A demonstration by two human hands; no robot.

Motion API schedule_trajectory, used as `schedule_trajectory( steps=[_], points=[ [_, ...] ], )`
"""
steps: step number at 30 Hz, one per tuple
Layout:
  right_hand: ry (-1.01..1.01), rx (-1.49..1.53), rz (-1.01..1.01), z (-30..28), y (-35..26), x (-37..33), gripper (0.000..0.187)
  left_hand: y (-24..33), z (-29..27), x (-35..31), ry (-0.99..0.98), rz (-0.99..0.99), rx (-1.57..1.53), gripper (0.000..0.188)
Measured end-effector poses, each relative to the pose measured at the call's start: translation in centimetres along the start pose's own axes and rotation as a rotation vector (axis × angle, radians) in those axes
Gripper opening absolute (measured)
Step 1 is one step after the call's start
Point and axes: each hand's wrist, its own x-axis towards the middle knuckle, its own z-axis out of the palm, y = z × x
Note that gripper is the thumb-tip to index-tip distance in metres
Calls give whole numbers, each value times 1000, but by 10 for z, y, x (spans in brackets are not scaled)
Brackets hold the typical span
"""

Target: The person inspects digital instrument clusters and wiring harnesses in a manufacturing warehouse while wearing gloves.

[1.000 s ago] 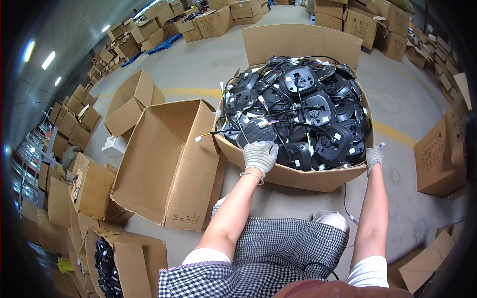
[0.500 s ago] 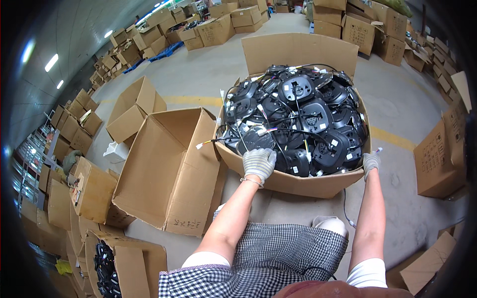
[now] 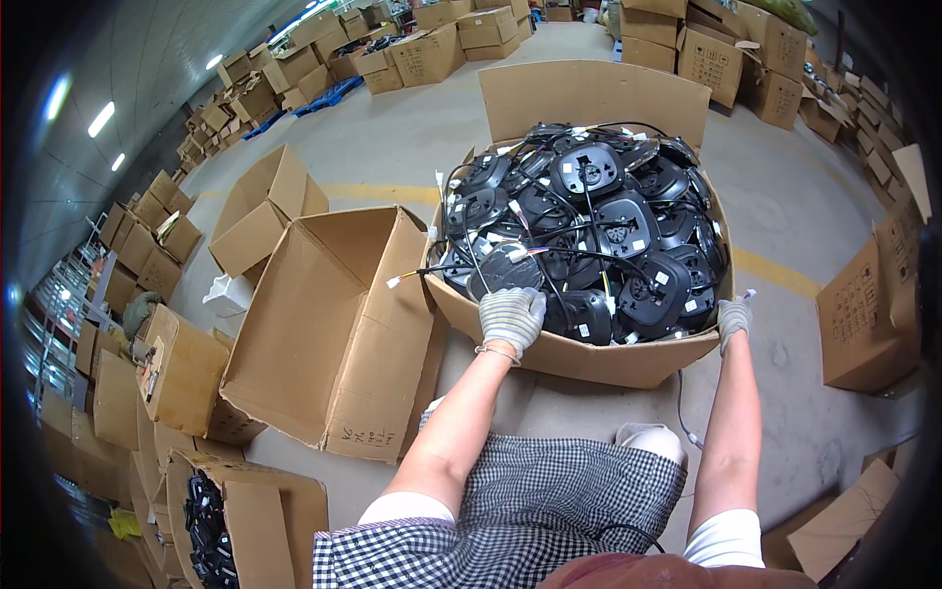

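A large cardboard box (image 3: 628,365) stands on the floor in front of me, heaped with black plastic housings (image 3: 587,169) that trail black cables and white connectors. My left hand (image 3: 512,319), in a grey-white striped glove, is closed over the box's near rim, left of its middle. Just beyond its fingers lies a dark rounded disc-like part (image 3: 505,270). At the near right corner, my gloved right hand (image 3: 733,322) grips the same box, its fingers partly hidden by the cardboard. A cable end with a white connector (image 3: 750,294) sticks out beside that hand.
An open carton (image 3: 304,344) lies tilted at the left, with a smaller open box (image 3: 265,221) behind it. Another carton (image 3: 285,510) at lower left holds black parts. A tall carton (image 3: 868,314) stands at the right. A loose cable (image 3: 683,407) hangs below the heaped box.
The view has shifted very slightly. Both hands keep their places on the box rim, and the heap looks the same.
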Motion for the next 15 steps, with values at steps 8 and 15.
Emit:
schedule_trajectory(
  steps=[8, 15],
  points=[
    [8, -6, -34, 7, 9, 6, 39, 1, 3, 0, -4, -13, 35, 34],
    [23, -2, -45, -8, -12, -17, 39, -3, 3, -2, -15, -30, 49, 34]
  ],
)
